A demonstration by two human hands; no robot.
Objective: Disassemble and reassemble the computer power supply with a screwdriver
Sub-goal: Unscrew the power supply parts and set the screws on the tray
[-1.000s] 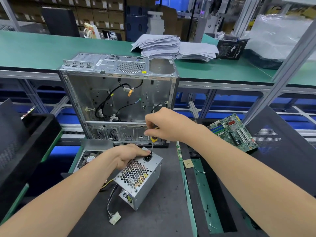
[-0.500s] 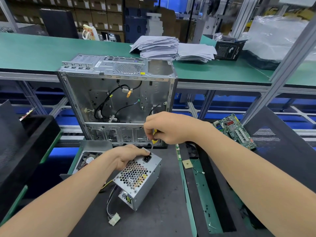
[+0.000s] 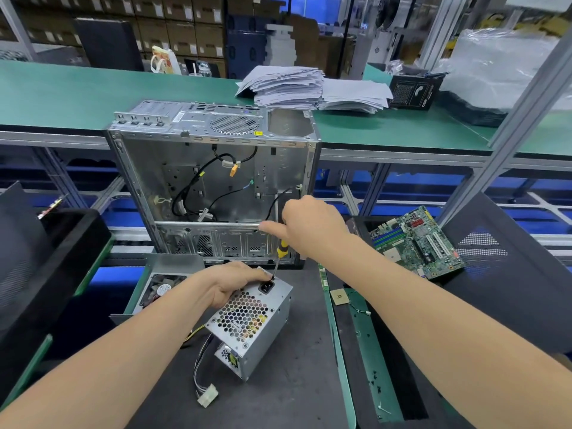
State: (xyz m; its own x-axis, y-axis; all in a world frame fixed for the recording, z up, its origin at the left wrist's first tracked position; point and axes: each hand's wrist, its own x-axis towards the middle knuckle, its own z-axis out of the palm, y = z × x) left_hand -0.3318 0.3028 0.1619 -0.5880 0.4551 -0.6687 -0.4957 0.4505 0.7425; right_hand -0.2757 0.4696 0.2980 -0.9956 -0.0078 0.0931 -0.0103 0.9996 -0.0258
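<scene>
Head view, nearest part: a white connector [image 3: 208, 399] lies on the dark surface [image 3: 294, 382], closer to the person than both hands. It is at the end of a thin cable bundle that comes out of the power supply.
Power supply: the grey metal power supply [image 3: 257, 329] stands tilted on the surface, directly under the left hand. Its face with honeycomb holes looks up, and a black socket sits at its far corner.
Left hand: the left hand [image 3: 230, 284] lies on the far left edge of the power supply, with fingers curled over this edge, and grips it.
Screwdriver: the screwdriver [image 3: 280, 258], with a yellow and black handle, stands almost upright between the two hands. Its tip touches the power supply just beside the black socket, close to the left fingertips.
Right hand: the right hand [image 3: 309, 227] is above and beyond the left hand, apart from it. It is wrapped round the upper part of the handle, and the index finger points out to the left.
Left of the left hand: a grey metal shell [image 3: 164, 289] with a small fan inside.
Right of the right hand: a green motherboard [image 3: 414, 243] lies tilted beside a black perforated panel [image 3: 510, 258].
Behind the right hand: an open computer case [image 3: 216, 181] stands upright, with black cables inside.
Farthest: paper stacks [image 3: 288, 86] on a green bench beyond the case.
</scene>
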